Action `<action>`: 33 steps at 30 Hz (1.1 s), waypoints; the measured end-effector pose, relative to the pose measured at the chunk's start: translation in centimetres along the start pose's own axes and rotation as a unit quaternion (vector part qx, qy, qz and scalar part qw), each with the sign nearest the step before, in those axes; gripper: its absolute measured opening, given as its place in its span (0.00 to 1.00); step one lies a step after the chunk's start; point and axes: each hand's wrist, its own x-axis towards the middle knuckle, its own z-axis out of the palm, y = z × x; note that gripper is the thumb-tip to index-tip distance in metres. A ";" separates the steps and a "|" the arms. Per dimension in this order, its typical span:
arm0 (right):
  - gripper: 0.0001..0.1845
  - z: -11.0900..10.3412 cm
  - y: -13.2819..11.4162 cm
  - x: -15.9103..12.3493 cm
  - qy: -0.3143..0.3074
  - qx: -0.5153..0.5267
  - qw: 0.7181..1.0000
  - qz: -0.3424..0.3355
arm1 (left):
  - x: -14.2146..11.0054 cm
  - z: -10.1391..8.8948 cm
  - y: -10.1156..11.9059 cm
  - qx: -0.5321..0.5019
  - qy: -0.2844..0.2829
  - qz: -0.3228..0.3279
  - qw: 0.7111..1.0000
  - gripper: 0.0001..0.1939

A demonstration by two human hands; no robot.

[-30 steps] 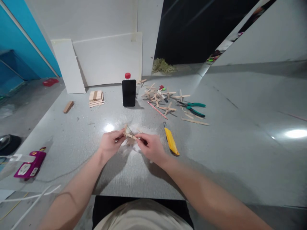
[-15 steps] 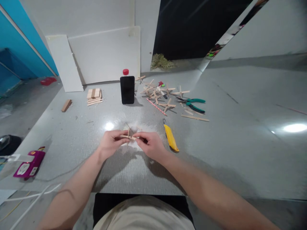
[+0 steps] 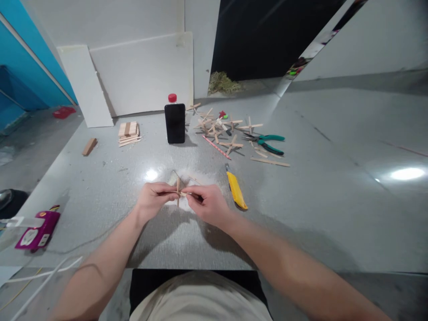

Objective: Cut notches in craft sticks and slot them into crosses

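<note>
Both hands meet over the middle of the grey table [image 3: 301, 214]. My left hand [image 3: 153, 200] and my right hand [image 3: 207, 204] pinch a small cross of thin wooden sticks [image 3: 178, 191] between their fingertips, just above a pale dusty patch on the surface. One stick stands roughly upright and the other lies across it. A yellow utility knife [image 3: 236, 190] lies just right of my right hand.
A black phone [image 3: 174, 123] stands upright before a red-capped bottle [image 3: 172, 98]. Several stick crosses [image 3: 220, 129] and green-handled pliers [image 3: 267, 142] lie at the back right. A stack of sticks [image 3: 128, 132] sits back left, a purple glue gun [image 3: 35, 232] at the left edge.
The stick cross has been turned in my fingers from tilted to nearly upright. My hands stayed in the same spot, and the view shifted slightly.
</note>
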 end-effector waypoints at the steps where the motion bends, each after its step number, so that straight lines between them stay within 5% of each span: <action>1: 0.14 0.0 0.0 0.0 0.000 -0.002 1.000 -0.002 | 0.0 0.0 0.0 0.001 0.001 0.001 1.000 0.16; 33: 0.14 0.0 -0.5 -0.3 0.011 -0.040 0.999 -0.035 | -0.2 0.1 0.4 -0.001 0.008 0.032 0.999 0.11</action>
